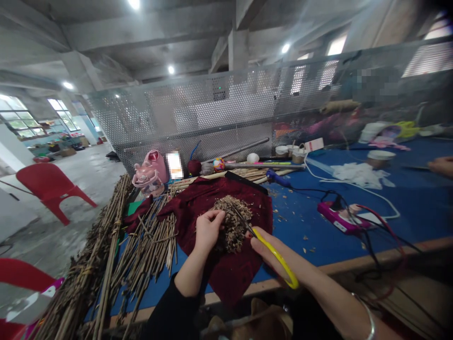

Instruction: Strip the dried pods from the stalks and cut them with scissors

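My right hand [266,249] grips a pair of scissors with yellow handles [274,257]. Their dark blades point up and left over a pile of dry, brown plant bits [234,215]. At the left side of the pile, my left hand [208,230] has thumb and fingers pinched together. Whatever is between those fingertips, if anything, is too small to make out. Under the pile lies a dark red cloth [260,200], spread over the blue table [299,226].
Cut dry stalks [150,250] lie left of the cloth, beside tied bundles of dried plants [95,255]. Behind are wooden sticks [255,174], a blue glue gun [278,179] and a perforated metal screen [198,113]. A magenta power strip [338,219] sits right; another person's hand [441,166] shows beyond.
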The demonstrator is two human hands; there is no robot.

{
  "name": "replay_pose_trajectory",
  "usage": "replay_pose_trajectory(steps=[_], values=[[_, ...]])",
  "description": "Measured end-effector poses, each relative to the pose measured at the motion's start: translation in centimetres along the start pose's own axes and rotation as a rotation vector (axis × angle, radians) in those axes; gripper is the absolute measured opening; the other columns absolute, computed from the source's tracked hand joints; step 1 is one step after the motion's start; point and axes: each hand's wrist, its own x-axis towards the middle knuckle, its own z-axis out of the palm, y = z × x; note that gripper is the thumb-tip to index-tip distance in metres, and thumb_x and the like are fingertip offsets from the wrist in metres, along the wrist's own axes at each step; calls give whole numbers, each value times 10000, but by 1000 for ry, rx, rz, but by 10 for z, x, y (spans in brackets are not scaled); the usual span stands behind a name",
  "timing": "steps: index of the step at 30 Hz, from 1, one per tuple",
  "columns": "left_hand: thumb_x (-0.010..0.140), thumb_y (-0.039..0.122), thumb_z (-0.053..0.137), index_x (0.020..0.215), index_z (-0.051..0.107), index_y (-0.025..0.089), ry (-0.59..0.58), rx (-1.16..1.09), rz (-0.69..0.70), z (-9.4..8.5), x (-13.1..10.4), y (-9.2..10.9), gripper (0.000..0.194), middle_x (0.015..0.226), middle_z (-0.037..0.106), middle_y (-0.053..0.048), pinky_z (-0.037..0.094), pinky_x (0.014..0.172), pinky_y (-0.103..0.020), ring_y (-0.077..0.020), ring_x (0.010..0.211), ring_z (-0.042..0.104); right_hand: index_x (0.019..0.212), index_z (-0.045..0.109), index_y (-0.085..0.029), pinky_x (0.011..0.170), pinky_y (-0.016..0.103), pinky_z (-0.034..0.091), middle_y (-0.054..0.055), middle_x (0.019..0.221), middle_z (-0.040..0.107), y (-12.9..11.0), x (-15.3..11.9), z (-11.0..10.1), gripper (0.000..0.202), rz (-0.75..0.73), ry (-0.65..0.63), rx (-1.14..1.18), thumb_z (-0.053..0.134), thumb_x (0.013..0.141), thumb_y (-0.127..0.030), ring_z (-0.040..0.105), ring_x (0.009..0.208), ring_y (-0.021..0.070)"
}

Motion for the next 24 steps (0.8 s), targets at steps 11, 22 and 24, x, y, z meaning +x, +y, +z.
replay_pose_trajectory(steps=[11,22,24], values=[[693,418,612,679,637,129,-129,-50,-1,3,-4,7,291,529,516,29,392,433,-180,-65,445,440,814,543,-199,592,232,405,-3,672,596,0,6,-3,309,-114,-6,-308,516,800,-506,505,602,141],[738,416,576,750,674,130,-96,144,46,-2,-2,2,302,575,593,-2,371,453,-205,-87,445,467,648,466,-191,511,211,321,-32,583,453,8,13,3,301,-51,83,-230,538,775,-454,394,556,113],[727,377,603,815,690,142,-41,196,121,-5,-1,3,266,684,648,-28,423,549,-223,-107,539,526,671,469,-193,530,216,343,-25,609,477,10,13,1,291,-62,130,-215,528,781,-456,419,569,118]])
